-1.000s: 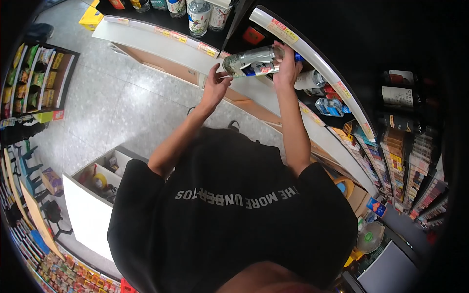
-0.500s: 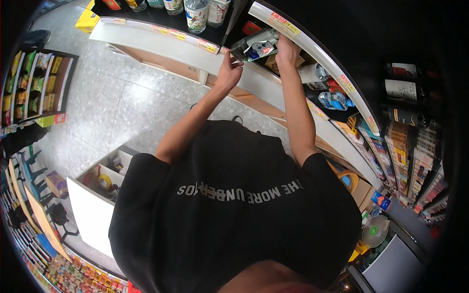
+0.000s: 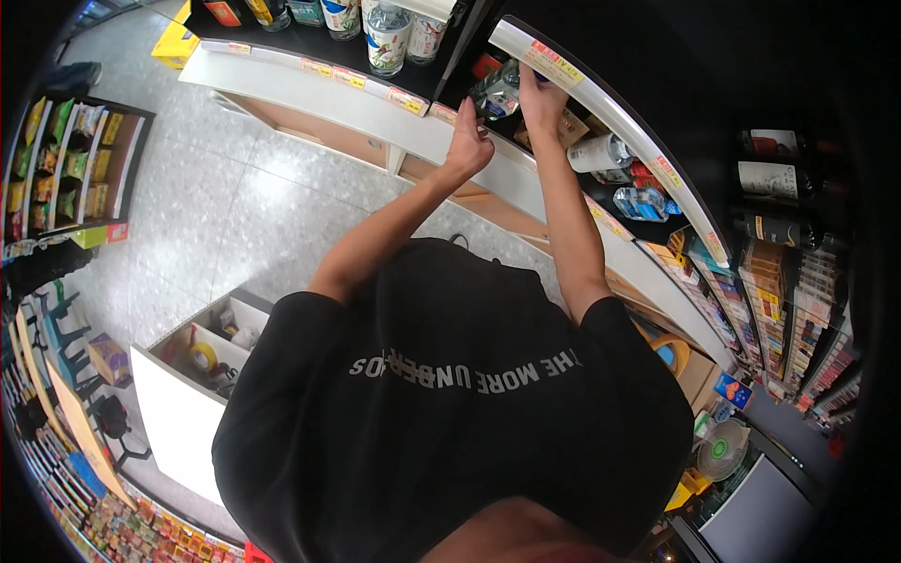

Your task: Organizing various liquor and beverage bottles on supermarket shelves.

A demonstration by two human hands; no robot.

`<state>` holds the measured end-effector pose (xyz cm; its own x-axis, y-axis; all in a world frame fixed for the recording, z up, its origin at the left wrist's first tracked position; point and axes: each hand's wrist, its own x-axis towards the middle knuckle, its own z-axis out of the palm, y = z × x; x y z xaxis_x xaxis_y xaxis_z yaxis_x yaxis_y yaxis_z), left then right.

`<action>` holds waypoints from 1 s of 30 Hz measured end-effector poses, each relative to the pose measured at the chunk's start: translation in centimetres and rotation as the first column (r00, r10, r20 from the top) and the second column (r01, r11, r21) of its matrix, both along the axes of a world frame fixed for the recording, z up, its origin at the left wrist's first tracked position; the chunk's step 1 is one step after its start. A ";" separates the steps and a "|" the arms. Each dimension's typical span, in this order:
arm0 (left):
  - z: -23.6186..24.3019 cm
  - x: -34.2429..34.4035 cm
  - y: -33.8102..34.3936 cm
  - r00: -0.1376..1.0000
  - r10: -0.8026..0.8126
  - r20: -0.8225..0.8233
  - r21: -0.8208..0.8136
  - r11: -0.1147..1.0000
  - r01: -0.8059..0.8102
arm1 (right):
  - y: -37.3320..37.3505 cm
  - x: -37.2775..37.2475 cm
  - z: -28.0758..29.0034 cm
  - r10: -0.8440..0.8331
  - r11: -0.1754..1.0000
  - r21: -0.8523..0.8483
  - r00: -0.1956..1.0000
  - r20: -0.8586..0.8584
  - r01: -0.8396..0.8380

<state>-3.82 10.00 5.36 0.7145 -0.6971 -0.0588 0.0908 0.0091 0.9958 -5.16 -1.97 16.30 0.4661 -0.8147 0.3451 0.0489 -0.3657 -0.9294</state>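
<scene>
My right hand grips a clear glass bottle with a dark label, tilted on its side inside the dark shelf behind the white price-tag rail; part of the bottle is hidden. My left hand is at the shelf's front edge just below the bottle's near end, index finger extended and other fingers partly bent; contact with the bottle is unclear. To the right, a white-labelled bottle and a blue-tinted bottle lie in the same shelf.
Upright bottles stand on the adjoining upper shelf. Dark wine bottles lie at right. An open white drawer unit with tape inside is at my lower left. A snack rack stands across the speckled floor.
The bottle and both hands have moved up and away from my body, from in front of the shelf to inside it, partly behind the upper rail.
</scene>
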 end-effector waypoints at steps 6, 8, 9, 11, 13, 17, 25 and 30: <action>-0.5 -0.5 -1.1 0.990 0.010 0.144 0.059 0.998 -0.018 | -1.9 0.2 -2.1 0.057 0.993 -0.098 0.997 -0.059 -0.063; -1.1 0.1 -0.7 0.987 0.009 0.163 0.109 0.994 -0.027 | 1.2 0.5 1.0 -0.031 0.999 0.020 0.978 -0.205 0.036; -1.4 0.2 -0.8 0.982 0.009 0.189 0.117 0.993 -0.032 | 1.0 0.7 0.7 -0.028 0.999 0.021 0.979 -0.204 0.033; -0.9 0.1 -1.2 0.976 -0.011 0.216 0.121 0.993 -0.015 | 0.0 0.5 0.2 -0.086 0.993 -0.099 0.978 -0.192 0.068; -1.0 0.2 -1.3 0.990 -0.042 0.135 0.114 0.993 0.026 | -0.6 0.5 0.2 -0.099 0.990 -0.125 0.965 -0.241 0.071; -2.1 0.5 -1.5 0.947 -0.033 0.321 0.230 0.972 -0.044 | -0.4 0.8 0.7 -0.127 0.986 -0.148 0.914 -0.385 0.074; -0.4 0.0 -1.3 0.982 -0.026 0.185 0.123 0.992 0.004 | -1.2 0.3 0.9 0.007 0.999 -0.042 0.901 -0.434 -0.028; -0.4 -0.4 -1.2 0.990 -0.011 0.138 0.122 0.992 -0.006 | 0.5 -1.8 3.9 0.024 0.985 -0.147 0.907 -0.420 -0.094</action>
